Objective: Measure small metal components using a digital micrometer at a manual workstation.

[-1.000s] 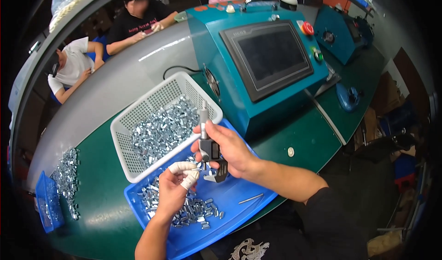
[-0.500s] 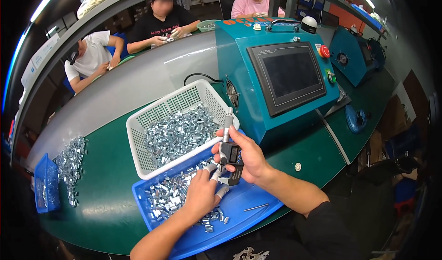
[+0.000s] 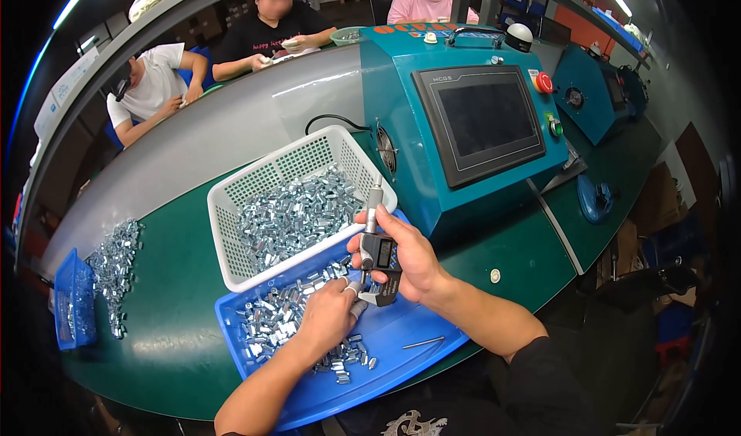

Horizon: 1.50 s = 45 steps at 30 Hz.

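Gauging: right hand (image 3: 409, 262) grips the micrometer (image 3: 376, 262), left fingers (image 3: 349, 288) pinch a nut (image 3: 356, 309) into it; next, a gentle thimble turn.

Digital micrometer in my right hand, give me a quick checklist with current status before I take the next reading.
1. Right hand grips the digital micrometer: ok.
2. Left hand holds a small metal part at the micrometer's lower end: ok.
3. Part seated squarely between the measuring faces: cannot tell.
4. Display faces up toward you: ok.
5. More parts within reach in the blue tray: ok.
6. White basket sits beside the tray: ok.
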Motion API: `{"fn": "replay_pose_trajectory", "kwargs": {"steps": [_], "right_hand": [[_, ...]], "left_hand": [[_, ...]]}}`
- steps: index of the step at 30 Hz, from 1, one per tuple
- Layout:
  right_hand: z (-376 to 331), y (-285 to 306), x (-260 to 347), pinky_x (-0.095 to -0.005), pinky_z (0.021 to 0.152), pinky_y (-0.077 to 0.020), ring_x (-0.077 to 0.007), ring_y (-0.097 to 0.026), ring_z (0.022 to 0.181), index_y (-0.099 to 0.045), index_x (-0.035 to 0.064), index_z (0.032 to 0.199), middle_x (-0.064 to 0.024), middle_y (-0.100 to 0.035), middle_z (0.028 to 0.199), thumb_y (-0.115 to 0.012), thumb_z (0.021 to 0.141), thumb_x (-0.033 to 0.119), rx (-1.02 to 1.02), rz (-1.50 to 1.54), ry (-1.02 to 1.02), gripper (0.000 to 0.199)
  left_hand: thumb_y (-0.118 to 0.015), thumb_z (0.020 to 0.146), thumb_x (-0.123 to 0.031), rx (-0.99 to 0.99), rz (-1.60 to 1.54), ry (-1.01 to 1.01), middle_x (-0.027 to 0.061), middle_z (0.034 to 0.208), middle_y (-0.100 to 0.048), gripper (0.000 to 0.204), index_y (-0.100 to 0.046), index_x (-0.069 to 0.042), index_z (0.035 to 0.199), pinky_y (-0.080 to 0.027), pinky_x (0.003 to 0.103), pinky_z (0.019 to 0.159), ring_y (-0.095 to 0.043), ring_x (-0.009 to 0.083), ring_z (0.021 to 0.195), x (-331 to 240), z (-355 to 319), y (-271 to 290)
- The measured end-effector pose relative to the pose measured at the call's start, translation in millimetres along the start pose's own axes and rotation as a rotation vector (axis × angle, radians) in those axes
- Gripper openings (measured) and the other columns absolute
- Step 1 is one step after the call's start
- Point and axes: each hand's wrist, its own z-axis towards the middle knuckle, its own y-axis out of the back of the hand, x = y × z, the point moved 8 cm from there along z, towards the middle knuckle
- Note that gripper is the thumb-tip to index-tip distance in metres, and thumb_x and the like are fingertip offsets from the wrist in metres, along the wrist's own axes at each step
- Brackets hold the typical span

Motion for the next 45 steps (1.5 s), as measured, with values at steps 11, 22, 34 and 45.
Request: {"fn": "replay_pose_trajectory", "kwargs": {"steps": [11, 22, 34, 45], "right_hand": [[9, 7, 4, -0.022, 0.04, -0.0414, -0.0159, -0.063, 0.069, -0.047, 0.0059, 0.116, -0.0111, -0.062, 0.084, -0.037, 0.098, 0.04, 0.002, -0.054, 0.027, 0.04], [12, 21, -2, -0.0229, 0.04, -0.0411, -0.0173, -0.062, 0.068, -0.046, 0.0078, 0.114, -0.0112, -0.062, 0.086, -0.036, 0.098, 0.042, -0.051, -0.088, 0.063, 0.039], [12, 10, 2, -0.0227, 0.037, -0.0412, -0.0182, -0.063, 0.068, -0.048, 0.0076, 0.113, -0.0124, -0.061, 0.084, -0.036, 0.097, 0.044, -0.009, -0.033, 0.032, 0.041], [7, 7, 1, -0.0223, 0.04, -0.0429, -0.0167, -0.063, 0.071, -0.046, 0.0065, 0.122, -0.0127, -0.062, 0.088, -0.033, 0.098, 0.045, 0.047, 0.004, 0.037, 0.047]], "left_hand": [[-0.067, 0.074, -0.013, 0.029, 0.021, 0.032, 0.0138, 0.079, -0.058, 0.017, -0.064, -0.002, 0.087, -0.047, 0.042, 0.072, -0.057, 0.032, 0.082, 6, 0, 13], [-0.065, 0.085, -0.014, -0.303, -0.472, 0.19, 0.0081, 0.078, -0.064, 0.021, -0.063, -0.002, 0.102, -0.048, 0.028, 0.062, -0.059, 0.0164, 0.064, 18, -8, 46], [-0.062, 0.087, -0.009, -0.201, -1.248, 0.338, 0.0029, 0.096, -0.064, 0.026, -0.061, -0.004, 0.112, -0.05, 0.025, 0.07, -0.059, 0.0096, 0.083, 36, -1, 24], [-0.06, 0.088, -0.01, -0.039, -1.374, 0.372, 0.0103, 0.098, -0.066, 0.024, -0.06, 0.0, 0.11, -0.055, 0.031, 0.076, -0.065, 0.0182, 0.085, 17, -1, 14]]}}
